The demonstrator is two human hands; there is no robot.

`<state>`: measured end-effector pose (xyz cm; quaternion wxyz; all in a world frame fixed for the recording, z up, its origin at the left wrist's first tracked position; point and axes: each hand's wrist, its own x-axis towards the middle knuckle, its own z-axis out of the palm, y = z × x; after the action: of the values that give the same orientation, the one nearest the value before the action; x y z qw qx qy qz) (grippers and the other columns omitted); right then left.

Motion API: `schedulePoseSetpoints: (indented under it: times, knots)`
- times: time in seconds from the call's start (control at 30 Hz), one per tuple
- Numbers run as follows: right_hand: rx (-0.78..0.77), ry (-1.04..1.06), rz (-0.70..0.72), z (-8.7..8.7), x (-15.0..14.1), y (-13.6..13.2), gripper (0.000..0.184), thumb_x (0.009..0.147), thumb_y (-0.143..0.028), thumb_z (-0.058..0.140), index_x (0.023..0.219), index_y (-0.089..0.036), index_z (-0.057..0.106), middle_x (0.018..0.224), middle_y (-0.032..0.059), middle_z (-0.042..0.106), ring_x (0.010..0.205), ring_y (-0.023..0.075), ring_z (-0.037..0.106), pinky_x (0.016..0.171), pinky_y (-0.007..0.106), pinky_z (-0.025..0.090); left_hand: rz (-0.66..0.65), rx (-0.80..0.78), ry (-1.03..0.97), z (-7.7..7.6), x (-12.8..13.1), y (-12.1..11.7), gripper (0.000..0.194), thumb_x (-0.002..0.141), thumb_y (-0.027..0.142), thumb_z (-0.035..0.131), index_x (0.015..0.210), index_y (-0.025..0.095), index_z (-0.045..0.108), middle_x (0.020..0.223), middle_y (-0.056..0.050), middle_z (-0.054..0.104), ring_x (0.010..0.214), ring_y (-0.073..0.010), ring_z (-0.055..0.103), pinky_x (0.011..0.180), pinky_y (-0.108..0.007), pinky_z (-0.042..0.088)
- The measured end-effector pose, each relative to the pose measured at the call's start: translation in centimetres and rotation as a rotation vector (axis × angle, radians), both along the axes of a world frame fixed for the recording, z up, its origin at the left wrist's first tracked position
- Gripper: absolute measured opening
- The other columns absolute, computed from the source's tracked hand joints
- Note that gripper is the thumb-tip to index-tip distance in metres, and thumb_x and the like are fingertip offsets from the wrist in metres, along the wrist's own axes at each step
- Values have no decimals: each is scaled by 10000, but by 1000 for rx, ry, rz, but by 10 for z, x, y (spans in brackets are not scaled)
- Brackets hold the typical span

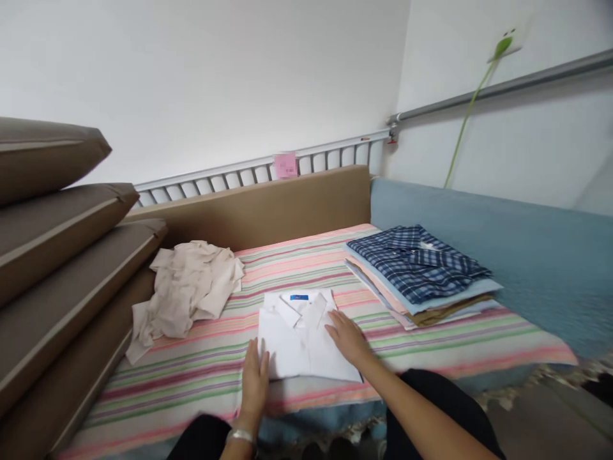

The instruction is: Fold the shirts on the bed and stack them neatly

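A white collared shirt, folded into a flat rectangle with a blue label inside its collar, lies in front of me on a striped cloth. My left hand rests at the shirt's left edge, fingers stretched out and slightly apart. On the right side of the shirt lies my right hand, its fingers extended over the fabric beside the collar. Neither hand grips anything. To the right is a stack of folded shirts with a blue plaid shirt on top. A crumpled cream garment sits at the left.
Brown cushions are piled high along the left side. A brown backrest stands behind the cloth, with a white radiator beyond it. A blue-covered backrest borders the right. A green cord hangs from a wall socket.
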<state>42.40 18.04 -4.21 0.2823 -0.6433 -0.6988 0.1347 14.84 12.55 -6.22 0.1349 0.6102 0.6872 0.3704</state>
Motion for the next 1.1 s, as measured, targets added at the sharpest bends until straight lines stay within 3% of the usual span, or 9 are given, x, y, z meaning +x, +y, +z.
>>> schedulePoseSetpoints:
  times: [0.1, 0.27, 0.37, 0.47, 0.6, 0.73, 0.93, 1.1]
  knots:
    - [7, 309, -79, -1, 10, 14, 407, 803, -297, 464, 1154, -135, 590, 1213, 134, 597, 1155, 228, 521, 980, 359, 381, 88, -82, -170, 24, -10, 22, 512, 844, 354, 407, 1285, 98, 445, 1316, -164, 512, 1182, -216, 509, 979, -332, 408]
    - [-113, 481, -170, -5, 32, 35, 325, 760, -309, 478, 983, -156, 659, 907, 89, 709, 814, 215, 655, 728, 318, 479, 106, -199, -60, 61, -11, 83, 412, 791, 346, 482, 1101, 95, 584, 1088, -177, 652, 1004, -242, 606, 866, -328, 433]
    - [-161, 515, -180, -5, 37, 44, 259, 731, -389, 541, 811, -190, 687, 792, 54, 714, 725, 207, 646, 643, 288, 447, 116, -293, 42, 70, -3, 118, 308, 741, 380, 529, 818, 112, 659, 887, -198, 691, 942, -310, 619, 817, -374, 418]
    - [-200, 510, -225, 1, 33, 47, 251, 704, -452, 584, 736, -220, 676, 758, 28, 707, 705, 203, 632, 610, 279, 401, 124, -384, 108, 69, 5, 138, 315, 677, 448, 573, 545, 162, 594, 710, -199, 674, 856, -364, 627, 733, -399, 411]
    - [-253, 425, -283, 14, 25, 49, 167, 705, -390, 595, 747, -244, 665, 809, 13, 707, 734, 196, 625, 603, 275, 370, 139, -434, 82, 65, 7, 145, 265, 607, 413, 633, 480, 203, 531, 576, -127, 635, 816, -344, 629, 685, -368, 406]
    - [-246, 492, -265, 14, 24, 53, 148, 704, -327, 597, 789, -234, 673, 823, 28, 707, 745, 190, 626, 638, 276, 397, 125, -448, -93, 63, 2, 141, 278, 603, 440, 636, 490, 215, 515, 470, -43, 562, 679, -268, 623, 594, -317, 410]
    - [-134, 770, -156, 4, 24, 57, 182, 710, -330, 567, 808, -190, 630, 811, 24, 688, 768, 178, 624, 690, 258, 437, -7, -366, -414, 69, -4, 131, 337, 630, 525, 591, 707, 197, 576, 634, 0, 624, 643, -156, 596, 608, -258, 449]
    - [-241, 758, -174, -3, 27, 61, 185, 698, -217, 518, 843, -162, 617, 751, 40, 674, 669, 181, 611, 603, 263, 428, -56, -392, -520, 60, -5, 128, 367, 656, 501, 569, 723, 143, 605, 634, -66, 646, 622, -189, 604, 586, -297, 467]
